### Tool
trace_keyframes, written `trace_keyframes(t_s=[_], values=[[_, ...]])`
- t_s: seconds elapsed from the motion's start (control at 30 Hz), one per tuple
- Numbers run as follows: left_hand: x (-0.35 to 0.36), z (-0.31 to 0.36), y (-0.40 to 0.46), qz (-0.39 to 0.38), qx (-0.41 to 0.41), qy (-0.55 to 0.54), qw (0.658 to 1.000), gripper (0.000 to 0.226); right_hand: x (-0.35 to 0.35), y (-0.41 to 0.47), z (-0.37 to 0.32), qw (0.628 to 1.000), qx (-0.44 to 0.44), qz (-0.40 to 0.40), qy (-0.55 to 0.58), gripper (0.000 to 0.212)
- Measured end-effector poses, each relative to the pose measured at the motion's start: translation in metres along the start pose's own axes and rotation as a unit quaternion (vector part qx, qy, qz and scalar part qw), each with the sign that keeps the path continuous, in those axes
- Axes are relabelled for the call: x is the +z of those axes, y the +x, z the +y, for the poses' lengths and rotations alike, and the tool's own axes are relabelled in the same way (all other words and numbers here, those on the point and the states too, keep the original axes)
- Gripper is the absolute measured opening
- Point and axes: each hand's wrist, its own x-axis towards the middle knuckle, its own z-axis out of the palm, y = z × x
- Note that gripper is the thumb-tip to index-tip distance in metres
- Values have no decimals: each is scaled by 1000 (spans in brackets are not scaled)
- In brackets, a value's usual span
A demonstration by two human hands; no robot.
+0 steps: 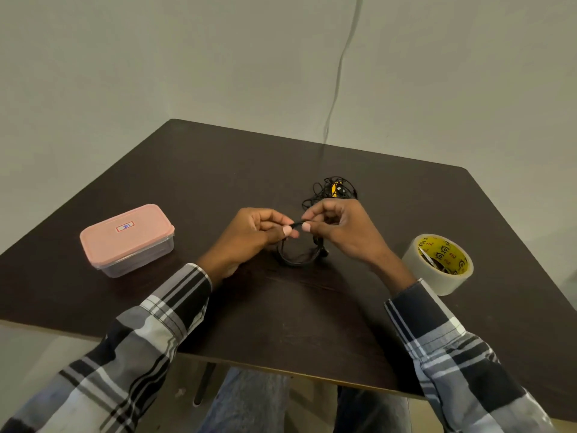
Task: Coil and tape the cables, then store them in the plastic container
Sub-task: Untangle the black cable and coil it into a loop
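Two hands' grips (296, 228) – coiled cable (298, 254) pinched between.

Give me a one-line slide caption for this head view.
Both hands, left hand and right hand, hold a coiled black cable between lidded plastic container and tape roll.

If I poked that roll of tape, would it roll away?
Probably not. The tape roll lies flat on its side on the table, so a poke would likely just slide it. Stood on its round edge, it could roll. It looks hollow in the middle, so it is probably light and easy to lift.
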Motion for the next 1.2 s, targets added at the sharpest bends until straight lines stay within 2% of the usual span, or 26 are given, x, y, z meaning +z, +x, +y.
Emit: trace_keyframes(t_s=[0.13, 0.27, 0.37, 0.57, 0.63, 0.77, 1.0, 1.07, 1.2], values=[[-9, 34, 5, -41, 0, -64, 997, 16, -22, 3, -21, 992, 5, 1, 128, 18], [-18, 61, 14, -58, 11, -85, 995, 26, -44, 8, -30, 986, 17, -44, 161, 25], [-20, 75, 20, -65, 10, -94, 993, 28, -51, 10, -34, 986, 1, -10, 166, 23], [-14, 83, 22, -82, 0, -168, 982, 34, -43, 11, -34, 984, -72, 108, 120, 12], [-11, 84, 22, -85, 0, -171, 982, 33, -39, 12, -32, 985, -93, 123, 83, 8], [-5, 89, 21, -64, 6, -138, 988, 28, -33, 15, -29, 985, -92, 141, 28, 14], [2, 91, 21, -35, -7, -109, 993, 28, -33, 21, -32, 991, -70, 109, -29, 7], [5, 90, 21, -28, -19, -112, 993, 26, -34, 20, -34, 987, -57, 138, -64, 4], [11, 87, 20, -5, -39, -135, 990, 22, -33, 14, -39, 968, -83, 217, -91, 13]])
